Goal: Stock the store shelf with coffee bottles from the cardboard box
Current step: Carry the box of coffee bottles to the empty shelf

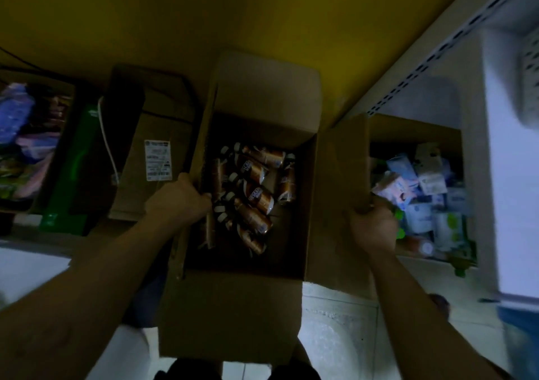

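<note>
- You had the cardboard box (233,306) open on the floor in front of you, all four flaps spread, with the yellow wall (175,15) behind it.
- Your left hand (178,200) was curled over the left wall of the box, fingers hooked inside the rim, gripping cardboard only.
- Your right hand (374,225) was closed on the lower edge of the right-hand flap (341,175), pinching it outward; no bottle in either hand.
- The coffee bottles (252,193) lay loose on their sides at the bottom of the box, jumbled toward the left and far part, brown labels up, white caps showing.
- The store shelf (437,67), white with a slotted upright, stood to your right; a second carton of mixed packets (423,193) sat at its base.
- Handling, by my judgement: bottles looked small, rigid and smooth-wrapped, light singly, likely slick. Take each around the mid-body, not the cap.
- The flaps were thin and floppy, so the walls gave the firmer hold on the box.
- Light was dim; I could not tell glass from plastic.
</note>
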### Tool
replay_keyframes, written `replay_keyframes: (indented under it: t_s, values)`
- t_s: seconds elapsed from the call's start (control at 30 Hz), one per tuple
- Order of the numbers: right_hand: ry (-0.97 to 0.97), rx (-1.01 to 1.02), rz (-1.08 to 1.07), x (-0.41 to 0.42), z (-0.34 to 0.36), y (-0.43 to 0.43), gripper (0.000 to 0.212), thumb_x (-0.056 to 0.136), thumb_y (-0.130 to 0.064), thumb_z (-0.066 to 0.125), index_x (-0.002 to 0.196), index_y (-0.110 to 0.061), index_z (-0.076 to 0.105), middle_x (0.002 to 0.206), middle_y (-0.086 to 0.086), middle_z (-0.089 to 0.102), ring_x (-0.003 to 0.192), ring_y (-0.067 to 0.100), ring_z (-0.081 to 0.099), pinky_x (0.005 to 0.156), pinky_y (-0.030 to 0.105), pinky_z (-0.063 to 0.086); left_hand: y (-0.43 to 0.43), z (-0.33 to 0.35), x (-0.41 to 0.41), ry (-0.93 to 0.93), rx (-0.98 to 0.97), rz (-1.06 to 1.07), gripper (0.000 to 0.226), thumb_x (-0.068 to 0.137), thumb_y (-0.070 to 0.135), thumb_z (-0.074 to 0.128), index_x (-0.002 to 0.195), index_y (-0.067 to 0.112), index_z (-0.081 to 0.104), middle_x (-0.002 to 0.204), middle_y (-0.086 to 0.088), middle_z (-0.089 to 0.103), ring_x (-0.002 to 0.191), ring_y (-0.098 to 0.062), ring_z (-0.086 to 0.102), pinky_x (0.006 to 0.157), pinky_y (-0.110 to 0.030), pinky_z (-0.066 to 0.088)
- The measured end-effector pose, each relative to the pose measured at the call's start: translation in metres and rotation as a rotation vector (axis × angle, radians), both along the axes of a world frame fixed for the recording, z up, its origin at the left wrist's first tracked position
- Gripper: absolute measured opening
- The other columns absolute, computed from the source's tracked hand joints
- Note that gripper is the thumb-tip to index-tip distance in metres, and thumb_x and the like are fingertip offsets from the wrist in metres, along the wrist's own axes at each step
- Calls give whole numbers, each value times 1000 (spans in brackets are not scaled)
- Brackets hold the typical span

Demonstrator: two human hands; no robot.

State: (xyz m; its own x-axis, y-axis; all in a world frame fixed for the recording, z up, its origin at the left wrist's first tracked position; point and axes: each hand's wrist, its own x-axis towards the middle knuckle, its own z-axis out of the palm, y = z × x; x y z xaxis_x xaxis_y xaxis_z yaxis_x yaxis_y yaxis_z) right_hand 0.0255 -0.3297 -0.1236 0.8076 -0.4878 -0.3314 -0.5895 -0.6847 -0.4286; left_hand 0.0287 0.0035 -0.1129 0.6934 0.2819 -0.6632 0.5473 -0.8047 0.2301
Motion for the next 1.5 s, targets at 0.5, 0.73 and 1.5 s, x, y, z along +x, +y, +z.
replay_keyframes:
  t_s: [0.5,0.73,1.5]
  values:
    - [519,-149,433,28,23,57,59,93,-53,46,103,2,63,105,23,66,93,35,66,82,43,55,14,15,24,127,89,-135,40,88,54,46,79,15,49,87,-6,53,81,-23,52,75,-33,45]
    - [574,-268,496,31,29,58,40,97,-36,46,115,-4,60,121,19,61,109,33,59,92,42,50,11,21,28,131,141,-207,28,88,39,49,70,18,47,72,1,47,64,-15,46,60,-28,37]
    - [88,-428,779,53,305,43,35,91,-39,55,69,-12,51,73,8,51,70,27,51,63,32,42,12,275,-37,-286,34,102,34,88,21,50,59,16,32,58,-4,34,50,-20,30,49,-30,29]
